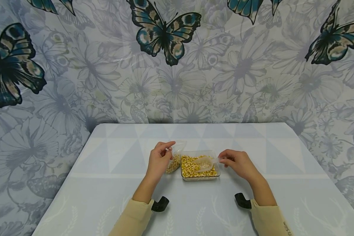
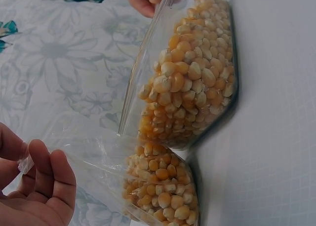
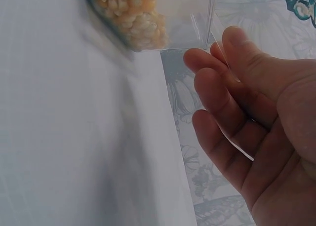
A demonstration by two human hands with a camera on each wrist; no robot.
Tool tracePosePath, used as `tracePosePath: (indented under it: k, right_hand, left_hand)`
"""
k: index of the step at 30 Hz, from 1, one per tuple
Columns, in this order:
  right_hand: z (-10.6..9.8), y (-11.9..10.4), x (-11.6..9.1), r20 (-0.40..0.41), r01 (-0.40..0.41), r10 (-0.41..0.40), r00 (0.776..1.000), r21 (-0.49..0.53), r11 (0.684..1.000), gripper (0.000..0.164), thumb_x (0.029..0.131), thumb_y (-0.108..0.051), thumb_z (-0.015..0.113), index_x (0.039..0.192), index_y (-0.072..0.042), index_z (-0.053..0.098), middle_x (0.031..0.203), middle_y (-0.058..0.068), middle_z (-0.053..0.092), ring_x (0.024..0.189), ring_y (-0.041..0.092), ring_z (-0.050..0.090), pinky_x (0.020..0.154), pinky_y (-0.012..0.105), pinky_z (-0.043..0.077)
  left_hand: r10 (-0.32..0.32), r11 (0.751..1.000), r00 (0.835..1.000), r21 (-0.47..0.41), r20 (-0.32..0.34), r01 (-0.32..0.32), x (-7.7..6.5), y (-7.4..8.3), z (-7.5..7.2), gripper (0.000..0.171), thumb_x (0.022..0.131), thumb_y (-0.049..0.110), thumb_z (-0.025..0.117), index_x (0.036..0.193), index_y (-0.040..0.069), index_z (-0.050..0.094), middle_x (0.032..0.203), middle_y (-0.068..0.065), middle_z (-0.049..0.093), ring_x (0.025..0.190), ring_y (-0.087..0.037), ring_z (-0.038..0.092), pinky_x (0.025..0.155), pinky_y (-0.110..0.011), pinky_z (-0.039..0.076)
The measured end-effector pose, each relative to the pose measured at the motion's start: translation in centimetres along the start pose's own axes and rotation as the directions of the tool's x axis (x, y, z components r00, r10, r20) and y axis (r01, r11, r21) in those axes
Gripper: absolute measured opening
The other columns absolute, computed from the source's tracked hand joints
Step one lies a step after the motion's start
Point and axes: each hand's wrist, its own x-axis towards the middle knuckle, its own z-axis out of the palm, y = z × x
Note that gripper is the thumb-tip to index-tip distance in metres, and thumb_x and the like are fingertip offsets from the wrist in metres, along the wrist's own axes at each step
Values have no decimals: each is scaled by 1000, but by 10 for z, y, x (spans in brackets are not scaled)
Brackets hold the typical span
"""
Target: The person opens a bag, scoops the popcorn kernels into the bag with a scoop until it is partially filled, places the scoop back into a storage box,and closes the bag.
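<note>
A clear rectangular container (image 1: 200,179) full of yellow corn kernels (image 1: 190,166) stands on the table. On top of the kernels lies a translucent scoop (image 1: 206,164), its handle pointing right. My right hand (image 1: 237,162) pinches the end of that handle between thumb and fingers, just past the container's right rim. Close by on the left is a clear plastic bag (image 2: 160,184), its lower part filled with corn kernels. My left hand (image 1: 160,158) pinches the bag's upper edge and holds it up; in the left wrist view the film stretches from the fingers (image 2: 61,171) towards the kernels.
The pale patterned table (image 1: 129,186) reaches back to a wall covering (image 1: 177,88) with butterflies and flowers. Black wrist devices (image 1: 160,204) jut inward from both cuffs, above the table's near part.
</note>
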Motion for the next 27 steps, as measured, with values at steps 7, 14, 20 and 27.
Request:
tracePosePath:
  k: [7,14,20,27]
  right_hand:
    - [-3,2,-1,-17,-2,2,1000,-17,1000,13,93,-24,69,103,-17,72,87,4,73,71,18,66,65,25,50]
    - [-6,3,-1,-36,-19,19,999,-7,1000,11,93,-22,69,102,-20,72,86,5,73,71,19,66,65,25,50]
    - [-7,7,-1,-41,-14,15,999,9,1000,11,92,-21,70,102,-18,72,85,7,73,70,20,66,64,25,50]
    - [-6,11,-1,-35,-29,30,999,25,999,15,93,-23,69,105,-15,72,83,6,72,70,19,66,66,24,50]
  left_hand:
    - [-3,1000,1000,-7,6,3,0,0,0,39,93,-4,52,123,12,72,103,-11,57,71,-14,56,63,-20,44]
    - [3,1000,1000,-13,4,-3,1,-2,0,39,93,-4,52,122,12,72,103,-11,57,71,-13,56,62,-20,44]
    - [9,1000,1000,-5,-5,-9,1,-2,0,40,93,-4,52,122,14,73,103,-11,57,70,-13,56,59,-19,43]
    - [13,1000,1000,-3,1,-13,0,0,-1,42,91,-6,52,122,13,73,103,-12,57,70,-13,55,59,-19,43]
